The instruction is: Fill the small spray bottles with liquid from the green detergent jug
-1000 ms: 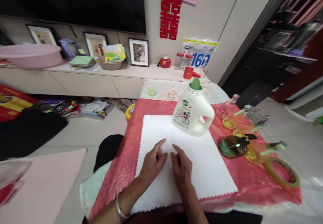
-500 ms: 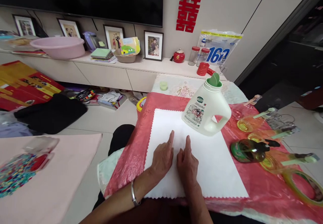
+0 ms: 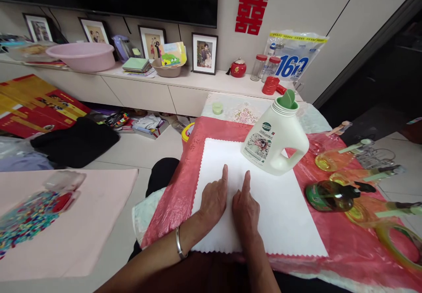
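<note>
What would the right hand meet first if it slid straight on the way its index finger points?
Probably the white detergent bottle. The right hand lies flat on the white cloth, finger aimed up the table, and only bare cloth shows between them, though depth is hard to judge.

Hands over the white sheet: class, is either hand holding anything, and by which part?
Nothing is held. The left hand and right hand rest on the white sheet, forefingers extended.

Both hands lie side by side on the white cloth (image 3: pixel 263 205), left hand (image 3: pixel 213 201) and right hand (image 3: pixel 245 209) each pointing a forefinger toward the white detergent bottle (image 3: pixel 275 141) just beyond.
</note>
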### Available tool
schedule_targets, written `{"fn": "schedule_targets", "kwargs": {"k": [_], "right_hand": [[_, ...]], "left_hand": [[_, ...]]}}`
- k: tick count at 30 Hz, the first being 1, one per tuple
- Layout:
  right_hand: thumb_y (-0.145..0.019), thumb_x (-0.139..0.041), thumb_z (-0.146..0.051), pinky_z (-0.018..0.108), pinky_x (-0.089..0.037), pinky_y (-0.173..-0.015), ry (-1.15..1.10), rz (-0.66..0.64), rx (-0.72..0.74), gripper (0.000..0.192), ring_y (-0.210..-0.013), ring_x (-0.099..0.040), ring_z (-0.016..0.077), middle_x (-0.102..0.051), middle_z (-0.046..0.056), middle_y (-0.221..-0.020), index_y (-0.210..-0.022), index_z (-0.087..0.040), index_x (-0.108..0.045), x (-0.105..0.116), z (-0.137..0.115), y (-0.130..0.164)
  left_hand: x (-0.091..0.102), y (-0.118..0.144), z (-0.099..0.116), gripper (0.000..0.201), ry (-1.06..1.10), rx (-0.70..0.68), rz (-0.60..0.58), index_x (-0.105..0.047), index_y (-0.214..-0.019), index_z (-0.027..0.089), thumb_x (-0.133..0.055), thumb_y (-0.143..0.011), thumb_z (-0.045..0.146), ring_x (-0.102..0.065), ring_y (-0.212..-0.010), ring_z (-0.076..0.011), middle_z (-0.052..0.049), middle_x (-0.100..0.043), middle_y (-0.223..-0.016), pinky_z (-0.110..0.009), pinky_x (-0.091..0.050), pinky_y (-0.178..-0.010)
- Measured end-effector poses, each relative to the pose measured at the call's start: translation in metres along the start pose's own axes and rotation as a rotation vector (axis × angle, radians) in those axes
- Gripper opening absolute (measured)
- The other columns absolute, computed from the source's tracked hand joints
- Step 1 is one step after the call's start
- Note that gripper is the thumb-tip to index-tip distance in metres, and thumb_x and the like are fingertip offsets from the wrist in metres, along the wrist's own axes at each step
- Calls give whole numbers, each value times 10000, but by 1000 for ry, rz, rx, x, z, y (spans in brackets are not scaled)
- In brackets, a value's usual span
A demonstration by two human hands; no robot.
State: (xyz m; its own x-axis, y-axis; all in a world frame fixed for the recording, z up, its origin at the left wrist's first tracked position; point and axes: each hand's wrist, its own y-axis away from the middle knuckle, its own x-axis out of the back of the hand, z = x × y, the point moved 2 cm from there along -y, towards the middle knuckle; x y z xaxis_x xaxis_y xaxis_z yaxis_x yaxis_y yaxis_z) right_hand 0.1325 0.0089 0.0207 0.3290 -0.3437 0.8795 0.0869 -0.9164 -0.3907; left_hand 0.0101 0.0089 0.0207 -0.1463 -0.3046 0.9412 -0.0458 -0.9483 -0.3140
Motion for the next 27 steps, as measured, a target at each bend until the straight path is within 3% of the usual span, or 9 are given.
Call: {"fn": "schedule_targets", "kwargs": {"k": [19, 27], "right_hand": [[-977, -428, -99, 231, -370, -563, -8, -119, -89, 746, -554, -552, 172, -628, 5, -715, -1663, -65, -136, -3, 2, -1], [-979, -432, -99, 229, -382, -576, -15, -127, -101, 746, -569, -559, 166, -645, 13, -751, -1666, -75, -142, -3, 3, 0]], "left_hand": [[0, -2, -1, 908, 32, 26, -37, 168, -1632, 116, -409, -942, -12, -632, -632, -164, 27, -663, -738, -300, -467, -640], [0, -3, 0, 950, 14, 25, -14, 243, -1603, 96, -406, -921, -24, -634, -606, -167, 37, -663, -725, -303, -452, -614]]}}
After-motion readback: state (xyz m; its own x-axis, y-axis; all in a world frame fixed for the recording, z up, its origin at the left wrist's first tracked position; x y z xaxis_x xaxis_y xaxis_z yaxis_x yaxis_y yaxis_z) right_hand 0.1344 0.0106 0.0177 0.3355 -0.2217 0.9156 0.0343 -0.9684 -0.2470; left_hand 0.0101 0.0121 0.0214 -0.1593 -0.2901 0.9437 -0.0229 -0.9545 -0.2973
